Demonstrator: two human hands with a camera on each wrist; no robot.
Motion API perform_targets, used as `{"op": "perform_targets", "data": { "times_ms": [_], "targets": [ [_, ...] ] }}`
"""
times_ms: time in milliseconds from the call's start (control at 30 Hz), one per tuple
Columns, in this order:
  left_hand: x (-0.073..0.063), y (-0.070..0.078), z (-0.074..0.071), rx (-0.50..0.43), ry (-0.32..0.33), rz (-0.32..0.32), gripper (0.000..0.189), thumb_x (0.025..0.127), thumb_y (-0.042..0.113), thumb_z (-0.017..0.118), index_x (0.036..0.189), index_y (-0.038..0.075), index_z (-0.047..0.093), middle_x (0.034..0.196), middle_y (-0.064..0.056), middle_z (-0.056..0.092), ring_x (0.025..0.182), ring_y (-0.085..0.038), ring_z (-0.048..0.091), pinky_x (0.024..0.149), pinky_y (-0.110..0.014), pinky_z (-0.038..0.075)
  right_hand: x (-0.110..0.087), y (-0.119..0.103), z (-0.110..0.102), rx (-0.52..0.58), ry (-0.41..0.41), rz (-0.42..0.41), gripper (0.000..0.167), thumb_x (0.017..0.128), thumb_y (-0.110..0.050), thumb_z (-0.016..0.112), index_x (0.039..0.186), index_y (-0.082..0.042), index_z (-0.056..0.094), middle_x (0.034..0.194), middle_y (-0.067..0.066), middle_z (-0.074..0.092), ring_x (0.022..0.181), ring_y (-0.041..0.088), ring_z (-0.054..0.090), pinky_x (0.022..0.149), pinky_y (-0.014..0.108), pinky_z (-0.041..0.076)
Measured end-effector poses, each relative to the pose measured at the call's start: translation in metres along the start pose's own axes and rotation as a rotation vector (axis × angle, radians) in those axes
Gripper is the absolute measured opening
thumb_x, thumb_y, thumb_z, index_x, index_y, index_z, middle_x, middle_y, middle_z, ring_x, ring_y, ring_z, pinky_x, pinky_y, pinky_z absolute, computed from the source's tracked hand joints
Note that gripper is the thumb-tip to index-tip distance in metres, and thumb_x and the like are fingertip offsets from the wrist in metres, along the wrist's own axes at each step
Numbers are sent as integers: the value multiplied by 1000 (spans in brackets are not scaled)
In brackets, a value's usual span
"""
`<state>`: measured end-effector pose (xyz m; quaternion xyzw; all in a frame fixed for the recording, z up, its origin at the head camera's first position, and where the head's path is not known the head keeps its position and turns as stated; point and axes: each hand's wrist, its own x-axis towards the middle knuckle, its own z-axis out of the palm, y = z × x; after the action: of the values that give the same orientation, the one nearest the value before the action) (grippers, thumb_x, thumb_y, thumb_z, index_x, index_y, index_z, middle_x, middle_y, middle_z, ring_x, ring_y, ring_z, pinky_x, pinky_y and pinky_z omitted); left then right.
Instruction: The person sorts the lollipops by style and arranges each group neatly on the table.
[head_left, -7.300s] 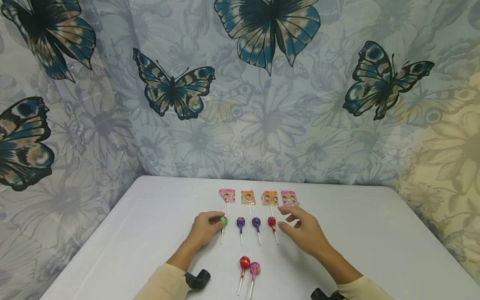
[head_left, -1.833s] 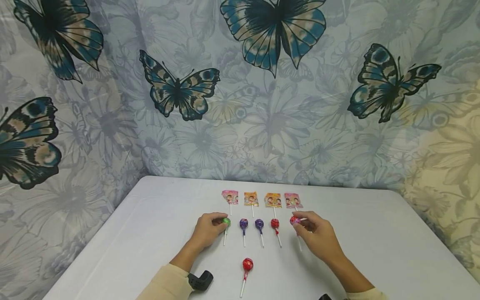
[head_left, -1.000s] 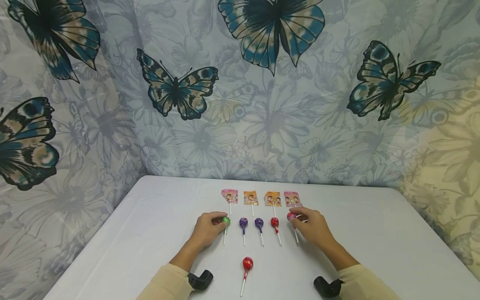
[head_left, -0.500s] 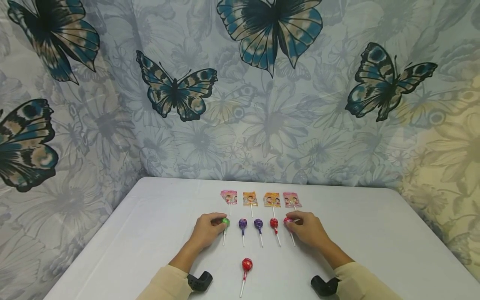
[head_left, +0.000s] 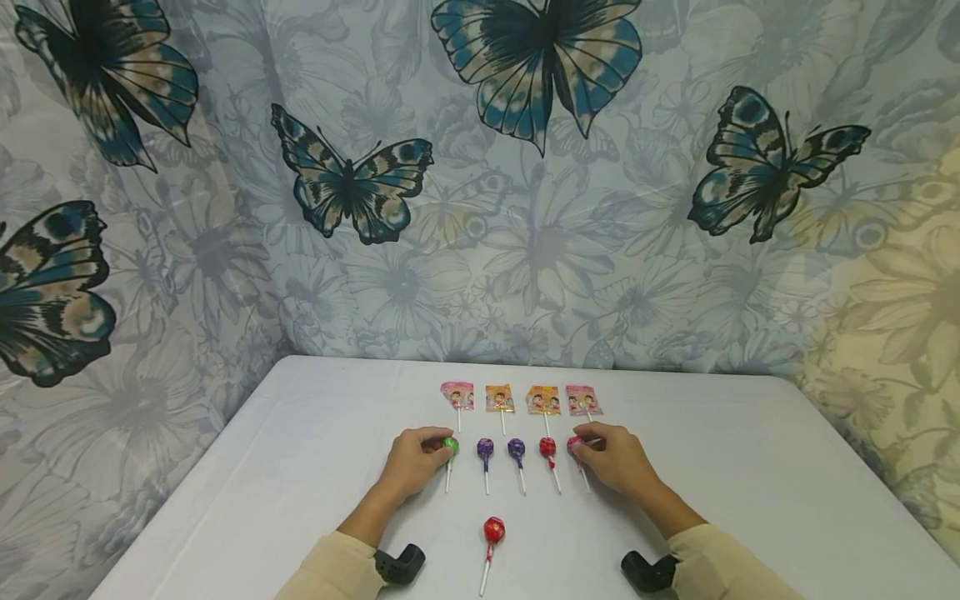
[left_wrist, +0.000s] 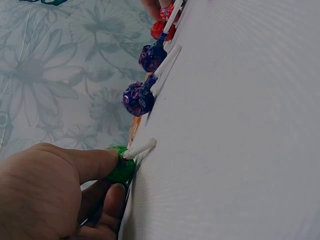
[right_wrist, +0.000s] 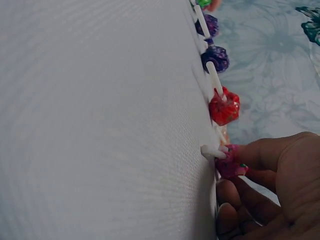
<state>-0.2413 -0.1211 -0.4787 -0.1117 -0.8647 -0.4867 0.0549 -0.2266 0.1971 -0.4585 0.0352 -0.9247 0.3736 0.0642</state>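
My left hand (head_left: 411, 460) pinches the green lollipop (left_wrist: 121, 167) by its wrapped head at the left end of a row. At the right end my right hand (head_left: 617, 457) pinches a pink lollipop (right_wrist: 230, 161) between thumb and fingers, its white stick toward me. Between the hands lie two purple lollipops (head_left: 486, 448) and a red lollipop (head_left: 548, 447), sticks pointing to the near side. Another red lollipop (head_left: 493, 528) lies alone nearer to me.
Behind the row, several flat lollipops in pink and orange wrappers (head_left: 543, 400) form a second line. The white table (head_left: 315, 450) ends at a butterfly-patterned backdrop (head_left: 540, 275). A black device (head_left: 401, 564) sits at each wrist.
The pink lollipop, earlier beside the near red one, is now at the row's right end in my right hand, which has shifted slightly left lately. My left hand stays on the green lollipop.
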Motion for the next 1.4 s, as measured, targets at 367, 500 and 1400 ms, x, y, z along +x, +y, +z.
{"op": "perform_targets", "data": {
  "times_ms": [367, 500, 1400],
  "targets": [
    [0, 0, 1, 5, 3, -9, 25, 85, 5, 72, 109, 3, 72, 87, 1, 63, 77, -14, 56, 67, -28, 48, 1, 0, 2, -14, 0, -3, 27, 85, -10, 72, 111, -4, 71, 103, 8, 69, 85, 20, 63, 69, 35, 52],
    [-1, -1, 1, 4, 6, -12, 25, 84, 5, 72, 109, 4, 72, 86, 1, 63, 76, -14, 55, 66, -28, 48, 0, 1, 2, -18, 4, -8, 25, 85, -8, 71, 109, -3, 71, 100, 7, 69, 83, 20, 63, 66, 34, 51],
    [0, -2, 1, 10, 10, 5, 24, 85, 4, 72, 109, 3, 72, 83, 2, 61, 75, -14, 54, 66, -28, 48, -13, -14, -25, 13, 89, -56, 36, 87, -18, 70, 120, -2, 65, 109, 12, 66, 87, 23, 61, 64, 32, 49]
  ]
}}
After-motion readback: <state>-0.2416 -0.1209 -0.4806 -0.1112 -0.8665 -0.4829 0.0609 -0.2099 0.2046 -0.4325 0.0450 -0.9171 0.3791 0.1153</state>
